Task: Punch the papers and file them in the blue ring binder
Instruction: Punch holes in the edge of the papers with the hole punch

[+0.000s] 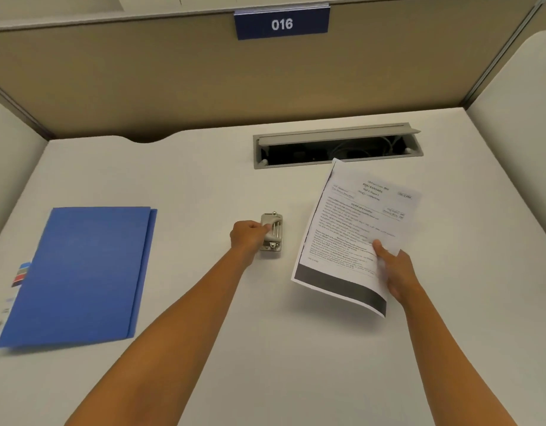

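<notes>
A closed blue ring binder (84, 272) lies flat on the white desk (265, 348) at the left, coloured tabs sticking out of its left edge. A small grey metal hole punch (274, 230) sits at the desk's middle; my left hand (248, 236) grips its left side, fingers wrapped over the lever. My right hand (394, 269) holds printed papers (348, 229) by their lower right corner, lifted and tilted above the desk, to the right of the punch. The papers show text and a dark band along the bottom edge.
A grey cable hatch (336, 146) stands open at the back of the desk, just beyond the papers' top edge. Beige partition walls enclose the desk on three sides, with a blue sign reading 016 (281, 23) on the back one.
</notes>
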A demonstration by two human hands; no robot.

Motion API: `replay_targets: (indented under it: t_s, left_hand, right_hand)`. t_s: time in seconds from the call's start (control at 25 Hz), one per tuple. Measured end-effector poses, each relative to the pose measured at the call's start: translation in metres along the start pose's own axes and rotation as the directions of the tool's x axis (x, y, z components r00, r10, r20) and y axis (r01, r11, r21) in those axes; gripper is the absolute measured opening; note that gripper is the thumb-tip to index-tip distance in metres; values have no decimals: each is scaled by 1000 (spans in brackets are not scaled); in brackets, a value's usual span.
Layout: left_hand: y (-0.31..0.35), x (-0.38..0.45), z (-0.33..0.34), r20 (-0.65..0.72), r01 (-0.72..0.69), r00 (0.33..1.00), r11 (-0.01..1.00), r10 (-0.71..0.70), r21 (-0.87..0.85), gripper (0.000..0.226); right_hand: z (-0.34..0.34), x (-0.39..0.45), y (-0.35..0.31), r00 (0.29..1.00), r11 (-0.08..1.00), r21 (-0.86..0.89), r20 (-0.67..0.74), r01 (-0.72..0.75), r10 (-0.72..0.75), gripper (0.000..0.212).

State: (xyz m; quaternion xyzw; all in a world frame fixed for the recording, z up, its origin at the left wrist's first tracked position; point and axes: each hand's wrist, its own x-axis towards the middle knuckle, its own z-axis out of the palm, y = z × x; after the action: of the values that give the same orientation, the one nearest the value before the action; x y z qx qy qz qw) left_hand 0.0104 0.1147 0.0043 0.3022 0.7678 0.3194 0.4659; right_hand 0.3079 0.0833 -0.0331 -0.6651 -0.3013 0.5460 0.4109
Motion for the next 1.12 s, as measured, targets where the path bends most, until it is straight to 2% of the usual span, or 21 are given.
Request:
replay_targets:
  t_s: [0.36,0.56,0.8,1.12]
  left_hand:
    - [-49,-5,-63,-91,34,995,999,-30,40,19]
    - [-58,-10,-74,-127,27,992,999,-22,35,20]
    - [-67,-9,-84,-97,-9,995,993,20,118,23]
    - [-76,-5,-89,-109,17,994,1000,-18,-10,25]
  right_hand:
    - [63,-17,21,989,986,-165,148,34,-9,32]
    - [81,-29,30,985,965,-249,168,80,-39,26]
    - [95,-38,34,981,931,-340,181,132,-73,24]
    - [98,-40,40,983,920,-366,164,137,-81,33]
